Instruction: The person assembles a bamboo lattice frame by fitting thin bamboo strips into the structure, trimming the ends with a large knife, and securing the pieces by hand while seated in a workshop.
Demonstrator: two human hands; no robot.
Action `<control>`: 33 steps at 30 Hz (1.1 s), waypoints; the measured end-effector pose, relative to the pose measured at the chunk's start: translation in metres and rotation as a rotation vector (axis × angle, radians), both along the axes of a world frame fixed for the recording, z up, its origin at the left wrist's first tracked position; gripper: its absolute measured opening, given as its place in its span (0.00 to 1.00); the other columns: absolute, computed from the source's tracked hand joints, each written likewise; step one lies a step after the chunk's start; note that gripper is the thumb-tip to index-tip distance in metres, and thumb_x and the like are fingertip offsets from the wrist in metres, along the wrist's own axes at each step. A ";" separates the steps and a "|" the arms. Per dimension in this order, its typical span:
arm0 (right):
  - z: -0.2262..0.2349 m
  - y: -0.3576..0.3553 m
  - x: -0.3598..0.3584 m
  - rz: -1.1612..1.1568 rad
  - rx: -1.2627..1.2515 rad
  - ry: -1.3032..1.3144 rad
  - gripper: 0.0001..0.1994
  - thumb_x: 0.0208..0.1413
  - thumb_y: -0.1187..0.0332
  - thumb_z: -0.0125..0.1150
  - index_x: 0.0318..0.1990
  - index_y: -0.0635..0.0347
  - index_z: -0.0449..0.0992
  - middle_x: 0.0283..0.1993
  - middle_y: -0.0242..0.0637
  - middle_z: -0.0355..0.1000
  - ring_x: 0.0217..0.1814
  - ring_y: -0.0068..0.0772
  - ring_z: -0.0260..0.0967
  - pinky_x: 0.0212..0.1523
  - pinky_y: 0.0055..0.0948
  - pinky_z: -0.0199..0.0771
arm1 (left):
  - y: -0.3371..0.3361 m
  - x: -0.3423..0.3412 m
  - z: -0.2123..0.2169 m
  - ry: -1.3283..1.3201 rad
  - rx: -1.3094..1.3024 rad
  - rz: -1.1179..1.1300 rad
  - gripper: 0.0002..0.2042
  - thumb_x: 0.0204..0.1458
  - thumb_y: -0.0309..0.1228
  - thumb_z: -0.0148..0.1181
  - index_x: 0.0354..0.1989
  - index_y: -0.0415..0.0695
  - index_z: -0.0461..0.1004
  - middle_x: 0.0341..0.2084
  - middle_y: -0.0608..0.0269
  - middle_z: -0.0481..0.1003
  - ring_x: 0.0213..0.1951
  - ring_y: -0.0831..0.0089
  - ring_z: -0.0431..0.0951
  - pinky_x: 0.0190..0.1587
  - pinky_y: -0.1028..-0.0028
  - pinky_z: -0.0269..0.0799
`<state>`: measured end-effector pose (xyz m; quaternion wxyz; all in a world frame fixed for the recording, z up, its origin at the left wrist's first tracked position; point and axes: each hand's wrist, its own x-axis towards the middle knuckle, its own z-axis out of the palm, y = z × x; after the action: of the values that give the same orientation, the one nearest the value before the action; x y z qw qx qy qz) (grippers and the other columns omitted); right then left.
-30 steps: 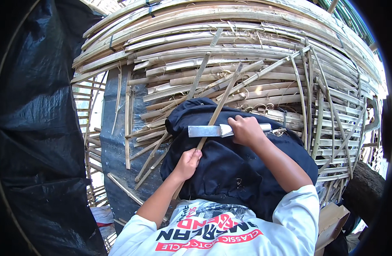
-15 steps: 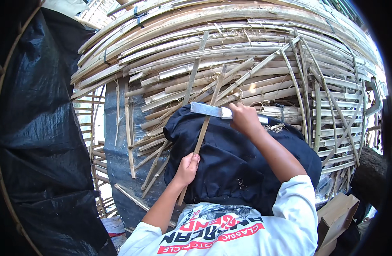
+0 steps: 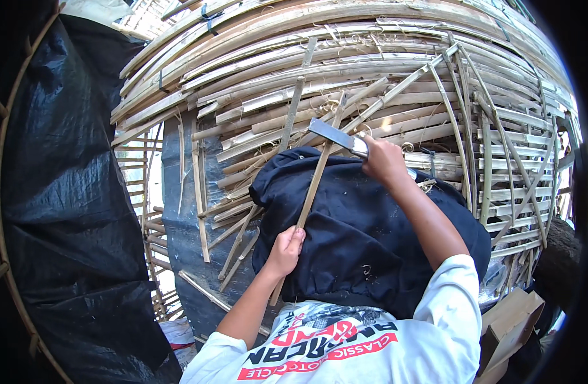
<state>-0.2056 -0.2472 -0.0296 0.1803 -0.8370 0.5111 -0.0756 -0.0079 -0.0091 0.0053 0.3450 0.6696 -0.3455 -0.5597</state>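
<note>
My left hand (image 3: 285, 251) is closed round the lower part of a narrow bamboo strip (image 3: 315, 184), which slants up and away over my lap. My right hand (image 3: 383, 159) grips the handle of a broad-bladed knife (image 3: 333, 134). Its flat, square-ended blade points left and lies across the strip toward the far end; whether the edge bites into it I cannot tell. Dark cloth (image 3: 364, 224) covers my lap beneath both hands, with a few pale shavings on it.
A platform of split bamboo slats (image 3: 274, 83) spreads ahead, scattered with loose strips and curled shavings. A bamboo lattice (image 3: 514, 173) stands right. A black plastic sheet (image 3: 63, 192) hangs left. A cardboard box (image 3: 508, 326) sits at lower right, and dark sheeting (image 3: 182, 237) lies at my left.
The knife and my right hand have moved farther up the strip, away from me, and the blade has tilted. My left hand keeps its hold. The whole view has shifted slightly.
</note>
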 end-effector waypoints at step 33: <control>0.012 0.067 0.030 0.322 -0.159 0.025 0.07 0.43 0.70 0.58 0.32 0.58 0.73 0.31 0.49 0.75 0.33 0.51 0.77 0.34 0.45 0.78 | 0.002 0.010 0.002 0.090 -0.003 -0.004 0.16 0.66 0.42 0.40 0.27 0.49 0.63 0.15 0.74 0.60 0.13 0.85 0.57 0.14 0.79 0.55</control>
<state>-0.1752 -0.1799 -0.0181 0.1167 -0.9205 0.3652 -0.0755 0.0021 -0.0069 0.0077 0.3602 0.6425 -0.3318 -0.5893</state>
